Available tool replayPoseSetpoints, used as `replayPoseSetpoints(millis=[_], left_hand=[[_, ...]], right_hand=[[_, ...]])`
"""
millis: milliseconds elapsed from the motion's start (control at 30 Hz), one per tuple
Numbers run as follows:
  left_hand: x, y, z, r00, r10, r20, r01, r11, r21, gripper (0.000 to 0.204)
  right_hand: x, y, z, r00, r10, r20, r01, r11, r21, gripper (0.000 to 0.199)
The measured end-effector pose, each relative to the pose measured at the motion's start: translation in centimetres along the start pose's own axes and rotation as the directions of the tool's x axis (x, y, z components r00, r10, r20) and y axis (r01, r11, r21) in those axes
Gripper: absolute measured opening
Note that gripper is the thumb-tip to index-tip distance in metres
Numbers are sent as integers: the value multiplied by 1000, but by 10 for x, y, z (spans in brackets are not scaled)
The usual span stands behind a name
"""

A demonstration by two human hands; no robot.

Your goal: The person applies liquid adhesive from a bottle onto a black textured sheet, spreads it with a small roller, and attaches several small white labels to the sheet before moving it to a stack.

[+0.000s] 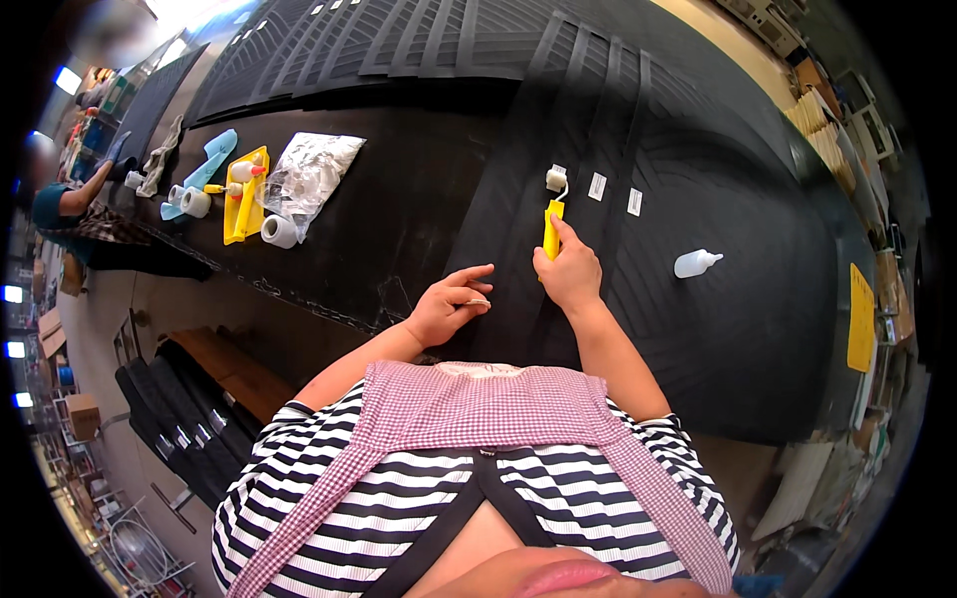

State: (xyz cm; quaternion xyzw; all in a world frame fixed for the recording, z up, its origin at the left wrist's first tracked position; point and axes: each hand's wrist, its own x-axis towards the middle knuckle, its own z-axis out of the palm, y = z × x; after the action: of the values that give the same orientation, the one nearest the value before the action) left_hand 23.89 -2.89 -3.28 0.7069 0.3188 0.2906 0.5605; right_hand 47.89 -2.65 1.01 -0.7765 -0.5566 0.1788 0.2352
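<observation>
My right hand [569, 267] is wrapped around the yellow handle of a small hand roller [552, 227]. The white roller head rests at a small white label on a black sheet [598, 259]. Two more white labels, one nearer [596, 186] and one farther right [634, 201], lie beside it. My left hand [451, 305] hovers over the sheet's left side with fingers curled; a small whitish thing shows at its fingertips, too small to name. To the right of my right hand, a white squeeze bottle [696, 263] lies on its side.
On the table's left stand a yellow tray [235, 231] with glue bottles, a clear plastic bag [317, 164], white tape rolls [279, 231] and a blue strip [217, 149]. Stacked black sheets [399, 40] cover the far side. A co-worker [85, 224] stands at far left.
</observation>
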Motion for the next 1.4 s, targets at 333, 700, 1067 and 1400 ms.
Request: replayPoseSetpoints(millis=[333, 700, 1067, 1400], left_hand=[[0, 1, 0, 1000, 1, -8, 0, 1000, 24, 7], [2, -1, -1, 1000, 3, -11, -3, 1000, -15, 7], [1, 1, -1, 1000, -4, -15, 4, 1000, 0, 7], [3, 1, 3, 1000, -15, -21, 15, 1000, 3, 8]], right_hand=[[26, 2, -3, 999, 6, -36, -4, 999, 48, 61], [31, 14, -18, 1000, 15, -12, -4, 773, 634, 59], [-13, 7, 4, 999, 10, 45, -13, 997, 82, 62], [-35, 9, -9, 997, -20, 77, 10, 992, 127, 63]])
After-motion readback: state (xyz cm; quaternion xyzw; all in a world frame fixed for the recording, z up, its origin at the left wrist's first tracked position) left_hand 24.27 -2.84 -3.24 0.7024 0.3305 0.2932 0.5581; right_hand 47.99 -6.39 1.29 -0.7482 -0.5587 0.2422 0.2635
